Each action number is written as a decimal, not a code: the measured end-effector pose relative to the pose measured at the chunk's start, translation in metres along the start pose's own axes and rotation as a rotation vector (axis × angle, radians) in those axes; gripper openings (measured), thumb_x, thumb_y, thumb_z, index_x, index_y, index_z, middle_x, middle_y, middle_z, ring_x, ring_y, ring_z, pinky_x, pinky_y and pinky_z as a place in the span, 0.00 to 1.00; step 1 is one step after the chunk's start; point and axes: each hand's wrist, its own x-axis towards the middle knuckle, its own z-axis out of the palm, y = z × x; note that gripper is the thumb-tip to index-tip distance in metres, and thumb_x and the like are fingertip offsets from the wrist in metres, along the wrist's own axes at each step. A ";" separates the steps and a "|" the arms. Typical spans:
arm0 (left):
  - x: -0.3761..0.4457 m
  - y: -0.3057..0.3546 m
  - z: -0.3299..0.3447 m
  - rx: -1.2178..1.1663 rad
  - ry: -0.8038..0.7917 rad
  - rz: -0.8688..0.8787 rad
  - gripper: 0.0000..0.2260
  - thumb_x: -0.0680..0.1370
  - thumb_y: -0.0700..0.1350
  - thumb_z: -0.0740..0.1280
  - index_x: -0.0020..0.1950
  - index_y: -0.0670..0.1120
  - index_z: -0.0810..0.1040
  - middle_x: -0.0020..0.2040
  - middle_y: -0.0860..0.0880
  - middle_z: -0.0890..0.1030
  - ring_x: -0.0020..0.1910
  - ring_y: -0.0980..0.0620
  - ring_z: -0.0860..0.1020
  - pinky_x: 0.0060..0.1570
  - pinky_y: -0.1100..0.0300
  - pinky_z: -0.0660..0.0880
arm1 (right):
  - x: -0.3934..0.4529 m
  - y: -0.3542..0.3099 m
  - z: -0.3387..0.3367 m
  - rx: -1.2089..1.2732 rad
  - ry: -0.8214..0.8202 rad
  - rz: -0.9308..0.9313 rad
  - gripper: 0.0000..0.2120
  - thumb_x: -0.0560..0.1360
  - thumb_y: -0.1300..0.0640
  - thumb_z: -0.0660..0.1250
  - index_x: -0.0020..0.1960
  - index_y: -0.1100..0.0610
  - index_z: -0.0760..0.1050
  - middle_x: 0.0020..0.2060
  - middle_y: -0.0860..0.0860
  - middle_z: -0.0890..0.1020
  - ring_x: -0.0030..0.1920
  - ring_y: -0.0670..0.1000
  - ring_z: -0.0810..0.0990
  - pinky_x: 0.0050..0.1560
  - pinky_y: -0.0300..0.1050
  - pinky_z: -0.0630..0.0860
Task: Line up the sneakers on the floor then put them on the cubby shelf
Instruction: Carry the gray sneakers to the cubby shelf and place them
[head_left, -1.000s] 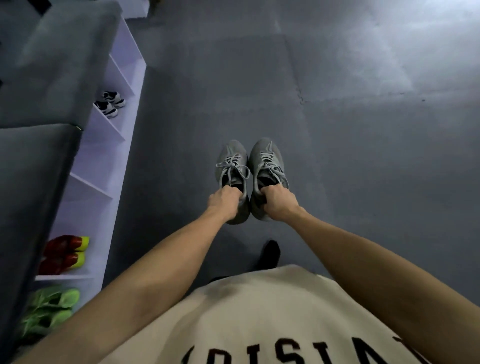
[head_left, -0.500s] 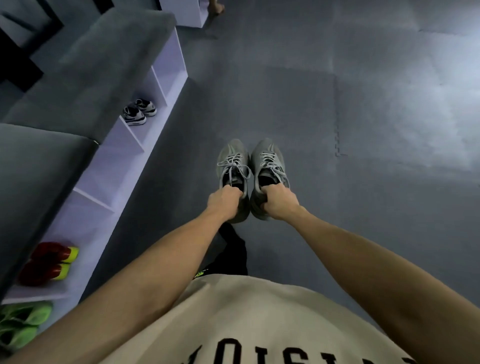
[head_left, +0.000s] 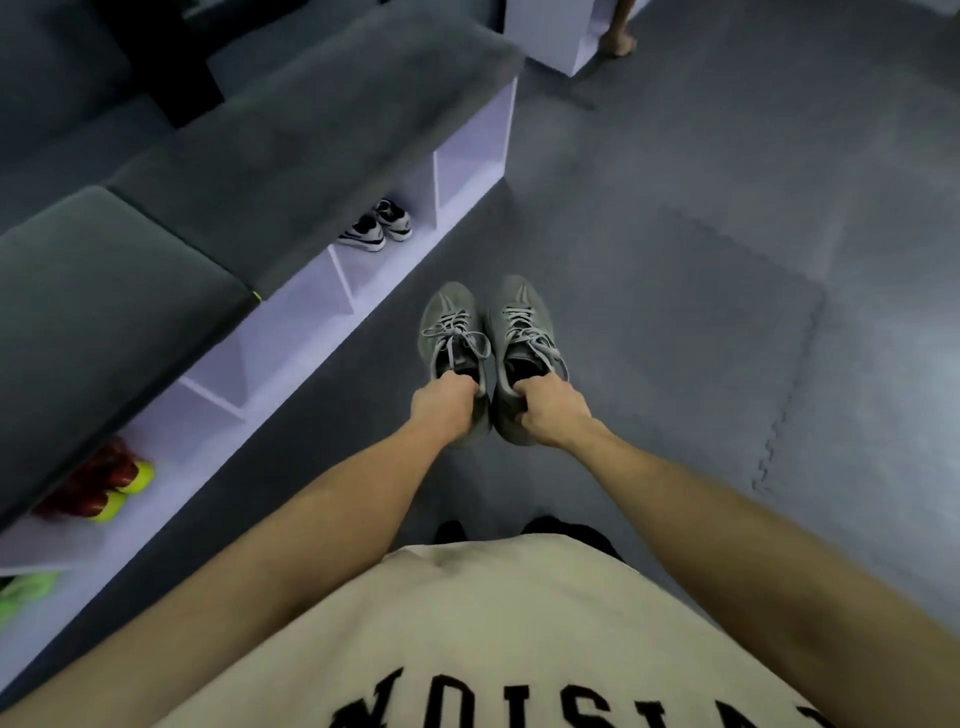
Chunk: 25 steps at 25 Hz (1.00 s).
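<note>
Two grey sneakers hang side by side above the floor, toes pointing away from me. My left hand (head_left: 445, 408) grips the heel opening of the left grey sneaker (head_left: 448, 325). My right hand (head_left: 551, 413) grips the heel opening of the right grey sneaker (head_left: 519, 322). The white cubby shelf (head_left: 332, 291) runs along the left, under grey cushions. It holds a black-and-white pair (head_left: 376, 228), a red-and-yellow pair (head_left: 104, 486) and a green pair (head_left: 23, 592). The compartments between the black-and-white pair and the red pair show nothing inside.
Grey foam floor mats (head_left: 727, 312) cover the open floor to the right. A white box (head_left: 556, 31) stands at the back, with another person's bare foot (head_left: 618, 44) beside it. My dark shoes (head_left: 566, 530) show below the sneakers.
My view has swung left toward the shelf, so the cubbies now lie closer to the held sneakers. Both hands keep the same grip on the grey pair.
</note>
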 end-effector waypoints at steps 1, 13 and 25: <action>0.011 -0.006 -0.007 -0.027 0.007 -0.051 0.11 0.75 0.39 0.66 0.56 0.48 0.79 0.56 0.44 0.78 0.54 0.39 0.78 0.47 0.50 0.73 | 0.021 -0.005 -0.010 -0.027 -0.019 -0.049 0.04 0.72 0.63 0.62 0.42 0.55 0.70 0.50 0.57 0.79 0.52 0.62 0.78 0.44 0.47 0.71; 0.043 -0.052 -0.038 -0.483 0.093 -0.794 0.04 0.73 0.39 0.66 0.47 0.45 0.77 0.53 0.42 0.79 0.53 0.39 0.79 0.44 0.52 0.72 | 0.186 -0.088 -0.050 -0.338 -0.275 -0.712 0.09 0.72 0.56 0.64 0.50 0.57 0.78 0.49 0.58 0.80 0.50 0.63 0.80 0.45 0.48 0.74; 0.084 -0.206 0.018 -0.588 0.081 -0.879 0.06 0.76 0.38 0.65 0.48 0.48 0.77 0.54 0.42 0.79 0.54 0.39 0.78 0.43 0.53 0.70 | 0.272 -0.203 0.039 -0.399 -0.362 -0.763 0.12 0.71 0.59 0.62 0.53 0.59 0.78 0.50 0.59 0.80 0.51 0.65 0.79 0.47 0.52 0.76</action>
